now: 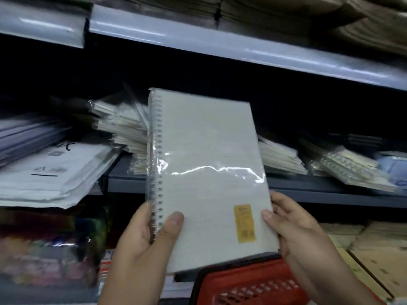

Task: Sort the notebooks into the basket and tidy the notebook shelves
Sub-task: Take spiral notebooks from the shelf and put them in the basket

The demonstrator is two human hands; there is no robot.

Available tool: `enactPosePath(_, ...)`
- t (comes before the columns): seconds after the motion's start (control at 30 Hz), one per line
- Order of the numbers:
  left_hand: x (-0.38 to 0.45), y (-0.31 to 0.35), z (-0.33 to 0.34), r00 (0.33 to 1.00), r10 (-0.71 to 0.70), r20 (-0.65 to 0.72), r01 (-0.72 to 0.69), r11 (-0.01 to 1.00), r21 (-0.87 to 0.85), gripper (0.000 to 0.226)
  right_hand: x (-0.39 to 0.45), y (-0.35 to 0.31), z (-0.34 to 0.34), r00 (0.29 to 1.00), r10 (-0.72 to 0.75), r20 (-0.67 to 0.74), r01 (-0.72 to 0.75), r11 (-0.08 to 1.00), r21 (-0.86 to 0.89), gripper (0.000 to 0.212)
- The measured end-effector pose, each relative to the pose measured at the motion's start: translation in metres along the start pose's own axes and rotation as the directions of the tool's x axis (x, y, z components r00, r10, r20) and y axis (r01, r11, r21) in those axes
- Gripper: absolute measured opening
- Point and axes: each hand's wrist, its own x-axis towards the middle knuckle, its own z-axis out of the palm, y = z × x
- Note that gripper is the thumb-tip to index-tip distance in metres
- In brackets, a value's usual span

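A grey spiral notebook (207, 172) in clear plastic wrap, with a yellow sticker near its lower right corner, is held upright in front of the shelves. My left hand (145, 236) grips its lower spiral edge, thumb across the cover. My right hand (293, 225) holds the lower right edge, thumb on the cover. Directly below, a red basket (253, 285) with a black rim shows its perforated wall. Behind the notebook, piles of wrapped spiral notebooks (123, 126) lie on the dark middle shelf (308, 188), with more of these wrapped notebooks (348, 168) slumped at the right.
White paper packs (50, 175) overhang the shelf at the left. Colourful wrapped goods (44, 249) fill the lower left. Brown paper stacks (374, 249) lie at the lower right. An upper shelf edge (220, 47) runs overhead with brown stacks above it.
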Motion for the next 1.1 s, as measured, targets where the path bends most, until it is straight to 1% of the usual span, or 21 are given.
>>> enactPosePath(0.03,0.005,0.012,-0.005,1.000,-0.004,-0.006,0.004,1.000,-0.004,0.013,0.002,-0.009,0.012,1.000,0.011,0.014,-0.011,1.000,0.020,0.025)
enactPosePath(0.13,0.026,0.049,-0.021,0.998,-0.055,0.027,0.055,0.998,-0.002,0.016,0.014,-0.035,0.050,0.999,0.026,0.040,-0.027,0.999,0.020,0.024)
enactPosePath(0.23,0.054,0.089,-0.034,0.998,-0.039,0.048,0.032,0.989,0.143,0.013,0.038,-0.062,0.086,0.998,0.047,0.034,-0.048,0.998,0.036,0.019)
enactPosePath(0.33,0.080,0.128,-0.044,0.993,-0.091,0.071,0.074,0.976,0.205,0.012,0.072,-0.091,0.116,0.989,0.144,-0.024,-0.138,0.977,0.163,0.012)
enactPosePath(0.37,0.091,0.138,-0.049,0.991,-0.110,0.081,0.090,0.971,0.220,0.011,0.080,-0.100,0.125,0.982,0.185,-0.023,-0.176,0.961,0.211,0.006)
enactPosePath(0.4,0.100,0.148,-0.049,0.987,-0.148,0.054,0.133,0.965,0.226,0.011,0.086,-0.108,0.134,0.978,0.209,0.003,-0.204,0.952,0.227,0.002)
enactPosePath(0.47,0.122,0.161,-0.053,0.985,-0.170,-0.018,0.168,0.946,0.275,0.014,0.092,-0.116,0.148,0.979,0.188,0.084,-0.199,0.969,0.149,0.016)
enactPosePath(0.5,0.133,0.162,-0.058,0.991,-0.116,-0.062,0.130,0.932,0.339,0.011,0.093,-0.117,0.153,0.985,0.131,0.111,-0.139,0.989,0.060,0.033)
enactPosePath(0.53,0.140,0.162,-0.058,0.994,-0.028,-0.110,0.072,0.903,0.424,0.007,0.095,-0.114,0.156,0.991,0.046,0.128,-0.035,0.996,-0.086,0.051)
enactPosePath(0.57,0.148,0.157,-0.063,0.990,0.086,-0.115,-0.011,0.847,0.532,0.020,0.094,-0.110,0.158,0.985,-0.055,0.164,0.102,0.952,-0.290,0.064)
enactPosePath(0.6,0.152,0.153,-0.067,0.976,0.187,-0.111,-0.076,0.772,0.631,0.026,0.093,-0.105,0.160,0.960,-0.149,0.239,0.256,0.818,-0.516,0.067)
enactPosePath(0.63,0.156,0.149,-0.070,0.962,0.259,-0.087,-0.123,0.696,0.708,0.022,0.093,-0.098,0.161,0.922,-0.209,0.324,0.382,0.618,-0.687,0.064)
enactPosePath(0.67,0.159,0.145,-0.073,0.952,0.299,-0.068,-0.143,0.628,0.765,0.021,0.093,-0.092,0.161,0.886,-0.245,0.393,0.462,0.426,-0.778,0.058)
enactPosePath(0.7,0.161,0.142,-0.074,0.951,0.306,-0.045,-0.146,0.573,0.807,0.024,0.093,-0.086,0.161,0.865,-0.258,0.430,0.495,0.304,-0.814,0.054)
enactPosePath(0.73,0.163,0.138,-0.077,0.950,0.311,-0.030,-0.142,0.516,0.845,0.027,0.093,-0.081,0.160,0.860,-0.261,0.438,0.498,0.245,-0.832,0.051)
enactPosePath(0.77,0.163,0.135,-0.078,0.951,0.307,-0.019,-0.132,0.464,0.876,0.029,0.093,-0.078,0.159,0.857,-0.275,0.436,0.498,0.224,-0.838,0.050)
enactPosePath(0.83,0.162,0.133,-0.081,0.952,0.306,-0.010,-0.123,0.411,0.903,0.033,0.094,-0.073,0.158,0.849,-0.296,0.438,0.507,0.224,-0.832,0.050)
enactPosePath(0.9,0.160,0.132,-0.084,0.957,0.291,0.015,-0.140,0.416,0.898,0.036,0.095,-0.073,0.157,0.848,-0.298,0.438,0.511,0.242,-0.825,0.051)
enactPosePath(0.93,0.159,0.132,-0.085,0.961,0.275,0.034,-0.157,0.441,0.884,0.038,0.095,-0.075,0.157,0.851,-0.292,0.436,0.508,0.250,-0.824,0.051)
enactPosePath(1.03,0.149,0.129,-0.085,0.971,0.234,0.051,-0.180,0.572,0.800,0.043,0.094,-0.076,0.155,0.853,-0.260,0.452,0.513,0.268,-0.815,0.053)
enactPosePath(1.1,0.137,0.121,-0.086,0.947,0.321,-0.030,-0.208,0.678,0.706,0.044,0.089,-0.071,0.148,0.849,-0.279,0.448,0.521,0.304,-0.798,0.055)
